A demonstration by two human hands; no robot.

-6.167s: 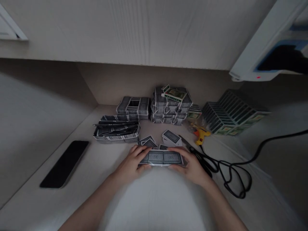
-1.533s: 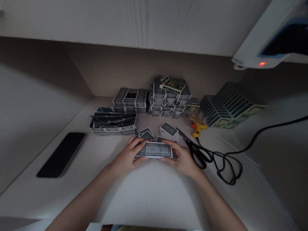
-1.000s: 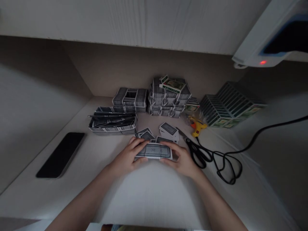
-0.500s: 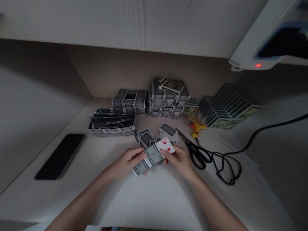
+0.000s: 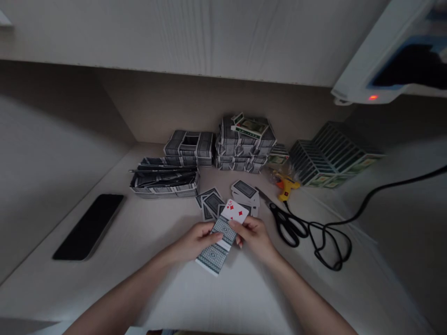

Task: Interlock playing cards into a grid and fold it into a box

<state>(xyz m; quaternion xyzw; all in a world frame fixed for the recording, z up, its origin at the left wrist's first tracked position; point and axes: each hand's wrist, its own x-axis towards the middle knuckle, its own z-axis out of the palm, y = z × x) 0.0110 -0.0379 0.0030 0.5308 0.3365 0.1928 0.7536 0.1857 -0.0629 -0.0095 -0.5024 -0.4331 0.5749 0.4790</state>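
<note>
Between my hands is a strip of playing cards [image 5: 213, 255], patterned backs up, with a five of diamonds [image 5: 236, 211] showing its face at the far end. My left hand [image 5: 199, 239] pinches the strip from the left, thumb on top. My right hand [image 5: 253, 232] grips it near the five, thumb over the card; the other fingers are mostly hidden beneath. Just beyond my hands, loose playing cards [image 5: 212, 201] lie on the desk, with another small pile of cards [image 5: 244, 189] to their right.
Boxes built from cards [image 5: 244, 144] stand at the back, with an open-topped card box [image 5: 164, 188] at left. A phone [image 5: 89, 228] lies far left. On the right are scissors [image 5: 286, 225], a yellow glue gun [image 5: 288, 186], a black cable [image 5: 370, 193] and stacked card packs [image 5: 344, 153].
The strip has turned steeper, its near end swinging toward me and its five end shifting slightly left. Both hands keep hold of it.
</note>
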